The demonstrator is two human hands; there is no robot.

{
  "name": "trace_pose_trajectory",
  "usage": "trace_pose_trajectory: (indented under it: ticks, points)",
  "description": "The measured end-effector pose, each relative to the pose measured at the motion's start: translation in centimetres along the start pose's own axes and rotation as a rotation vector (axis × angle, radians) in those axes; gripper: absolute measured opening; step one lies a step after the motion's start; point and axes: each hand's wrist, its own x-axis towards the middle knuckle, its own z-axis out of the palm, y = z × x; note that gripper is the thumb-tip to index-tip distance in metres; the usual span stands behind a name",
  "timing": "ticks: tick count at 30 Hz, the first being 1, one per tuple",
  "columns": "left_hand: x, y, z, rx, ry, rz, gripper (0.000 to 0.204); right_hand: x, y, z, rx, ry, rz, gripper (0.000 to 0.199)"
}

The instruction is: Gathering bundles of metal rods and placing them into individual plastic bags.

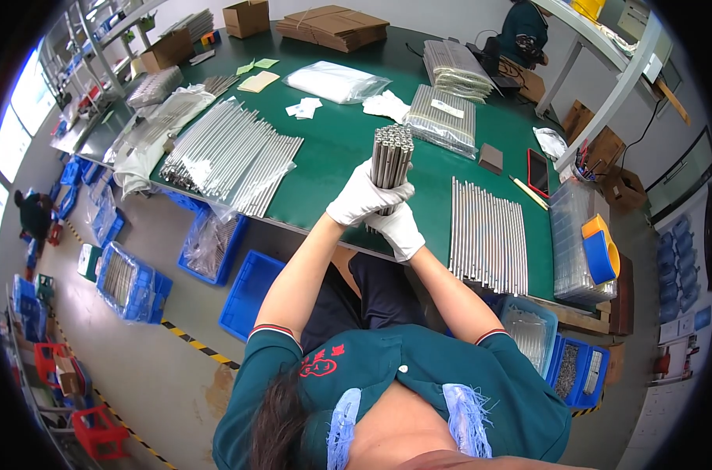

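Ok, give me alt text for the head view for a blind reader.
Gloved left hand and right hand hold a roughly upright bundle of metal rods at a green worktable. A spread pile of rods lies left, a tidy row of rods right.

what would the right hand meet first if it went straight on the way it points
Probably the bundle of metal rods, close against the right hand, then the left hand; depth is hard to judge.
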Motion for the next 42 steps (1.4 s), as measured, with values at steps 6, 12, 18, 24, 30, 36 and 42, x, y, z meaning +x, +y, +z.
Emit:
trace_pose_trajectory:
  ticks: [6,12,18,24,30,36,42]
  points:
    - [0.0,0.5,0.1,0.005,-0.007,-0.022,0.043,0.4,0.0,-0.1,0.031,-0.023,-0.023,0.063]
    - [-0.4,0.6,-0.2,0.03,-0.044,-0.052,0.045,0.2,-0.3,0.3,0.049,-0.006,-0.139,0.062]
    - [1.9,-1.2,0.0,0.144,0.09,-0.024,0.04,0.4,-0.5,-0.3,0.215,-0.011,0.25,0.061]
    - [6.1,-2.6,0.8,0.498,0.078,-0.393,0.044,-0.5,-1.7,-2.0,0.813,-0.042,0.438,0.018]
    - [4.4,-3.2,-2.4,0.857,0.012,-0.239,0.059,-1.8,-0.4,-3.9,1.883,-0.164,0.779,0.027]
    - [0.9,1.2,-11.2,1.237,0.329,0.056,0.061,-2.5,-0.9,-4.2,1.964,-0.155,0.748,0.025]
    - [-5.7,5.6,-17.6,1.817,0.228,-0.363,0.088,-2.6,-1.0,-4.6,1.945,-0.096,0.74,0.028]
